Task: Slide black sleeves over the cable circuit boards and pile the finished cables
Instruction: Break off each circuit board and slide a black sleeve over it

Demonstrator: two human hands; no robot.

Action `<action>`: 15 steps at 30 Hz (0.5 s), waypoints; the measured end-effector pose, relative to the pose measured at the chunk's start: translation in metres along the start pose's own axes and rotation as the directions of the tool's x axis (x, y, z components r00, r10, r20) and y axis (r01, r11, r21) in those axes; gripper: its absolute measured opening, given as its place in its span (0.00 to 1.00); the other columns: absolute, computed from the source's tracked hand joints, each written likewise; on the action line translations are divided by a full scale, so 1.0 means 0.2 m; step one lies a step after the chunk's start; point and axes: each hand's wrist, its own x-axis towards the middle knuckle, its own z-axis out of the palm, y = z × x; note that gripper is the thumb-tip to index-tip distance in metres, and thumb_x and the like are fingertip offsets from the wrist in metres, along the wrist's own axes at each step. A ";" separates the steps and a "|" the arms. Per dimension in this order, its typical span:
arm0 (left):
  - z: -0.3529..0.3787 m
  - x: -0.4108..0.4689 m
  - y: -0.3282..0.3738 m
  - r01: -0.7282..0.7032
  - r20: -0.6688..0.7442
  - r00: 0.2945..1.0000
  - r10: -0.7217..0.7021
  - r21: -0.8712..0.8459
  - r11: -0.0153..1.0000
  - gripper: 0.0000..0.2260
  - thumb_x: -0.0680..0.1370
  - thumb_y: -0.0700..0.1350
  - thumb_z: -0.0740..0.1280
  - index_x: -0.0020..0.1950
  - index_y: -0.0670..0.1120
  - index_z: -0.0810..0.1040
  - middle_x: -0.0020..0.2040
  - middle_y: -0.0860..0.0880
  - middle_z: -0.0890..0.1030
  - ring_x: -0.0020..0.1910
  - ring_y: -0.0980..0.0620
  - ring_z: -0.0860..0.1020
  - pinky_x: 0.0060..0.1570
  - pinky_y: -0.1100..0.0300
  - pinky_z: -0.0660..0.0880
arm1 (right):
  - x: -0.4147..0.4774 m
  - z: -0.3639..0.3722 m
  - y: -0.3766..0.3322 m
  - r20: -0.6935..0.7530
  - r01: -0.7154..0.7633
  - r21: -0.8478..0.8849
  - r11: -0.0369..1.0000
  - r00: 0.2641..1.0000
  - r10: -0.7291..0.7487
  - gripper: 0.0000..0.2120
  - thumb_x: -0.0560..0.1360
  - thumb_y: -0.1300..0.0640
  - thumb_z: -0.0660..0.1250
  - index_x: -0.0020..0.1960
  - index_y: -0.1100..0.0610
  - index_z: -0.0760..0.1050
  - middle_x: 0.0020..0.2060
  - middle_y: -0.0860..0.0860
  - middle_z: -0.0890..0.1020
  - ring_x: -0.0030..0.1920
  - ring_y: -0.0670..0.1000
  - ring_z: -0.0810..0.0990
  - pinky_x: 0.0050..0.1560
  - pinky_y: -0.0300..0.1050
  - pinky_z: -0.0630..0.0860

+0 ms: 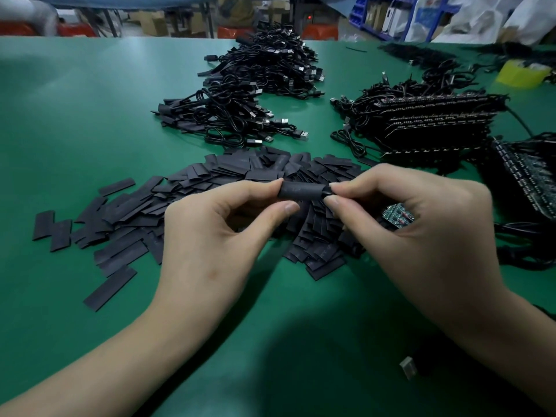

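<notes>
Black sleeve [304, 191], crosswise, pinched at its ends by left hand [210, 233] and right hand [421, 224]; the right grip also holds the circuit board [398, 215] just beside it.

Both hands [210, 233] [421, 224] pinching black sleeve [304, 190], green table [90, 115]

Dim-ish, flat overhead light, no hard src in view. Soft wide shadow on green table [60, 130] at 6 o'clock, below left hand [210, 236] and right hand [421, 230]. Faint sheen on table at 10 o'clock. Focus best at ctr: black sleeve [302, 191] pinched by both hands is sharp. Cable pile [264, 64] at 12 o'clock softer, shelves [385, 13] at 1 o'clock blurred. Blacks crushed, little detail. USB plugs [298, 134] catch small glints. Wide-angle bend at edges; yellow roll [522, 75] at 2 o'clock smeared. Corners darker.
</notes>
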 end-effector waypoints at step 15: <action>-0.03 0.01 -0.01 -0.030 -0.017 0.999 0.031 0.069 0.997 0.05 0.75 0.46 0.76 0.49 0.55 0.87 0.41 0.62 0.86 0.39 0.62 0.84 0.43 0.69 0.78 | 0.04 0.01 0.06 0.443 -0.608 0.352 0.711 0.778 0.446 0.05 0.77 0.58 0.73 0.42 0.53 0.84 0.31 0.51 0.85 0.28 0.49 0.83 0.33 0.39 0.79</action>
